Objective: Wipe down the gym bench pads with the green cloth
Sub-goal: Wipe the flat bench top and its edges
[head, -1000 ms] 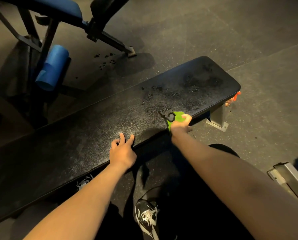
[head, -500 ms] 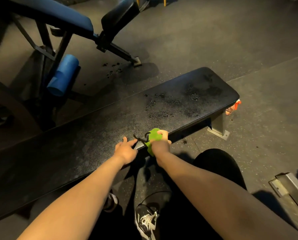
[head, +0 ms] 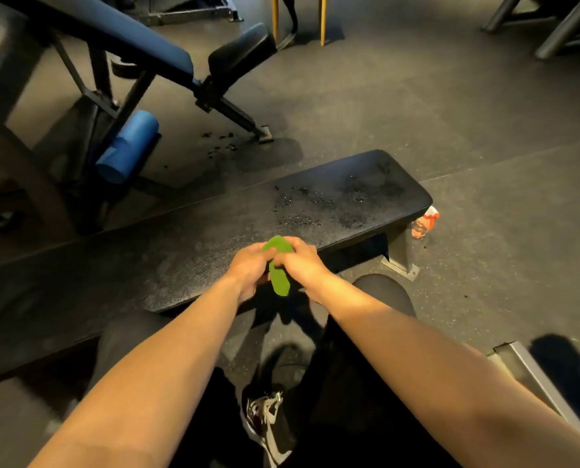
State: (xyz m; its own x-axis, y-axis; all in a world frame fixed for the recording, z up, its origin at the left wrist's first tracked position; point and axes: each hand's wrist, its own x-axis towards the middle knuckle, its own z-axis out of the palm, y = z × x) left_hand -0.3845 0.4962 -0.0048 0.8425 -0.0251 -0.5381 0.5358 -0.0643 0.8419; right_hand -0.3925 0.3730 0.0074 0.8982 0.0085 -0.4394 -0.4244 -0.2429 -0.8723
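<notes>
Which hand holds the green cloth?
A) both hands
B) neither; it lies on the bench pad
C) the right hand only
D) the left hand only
A: the left hand and the right hand both grip the green cloth at the near edge of the black bench pad.

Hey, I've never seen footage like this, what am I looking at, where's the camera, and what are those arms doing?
No machine here: these are a person's two bare arms, filmed by one camera worn on their head, looking forward and down. The left hand and right hand both grip a green cloth over the near edge of a long black bench pad. Wet droplets speckle the pad's right half. A spray bottle sits on the floor by the bench's right end.
</notes>
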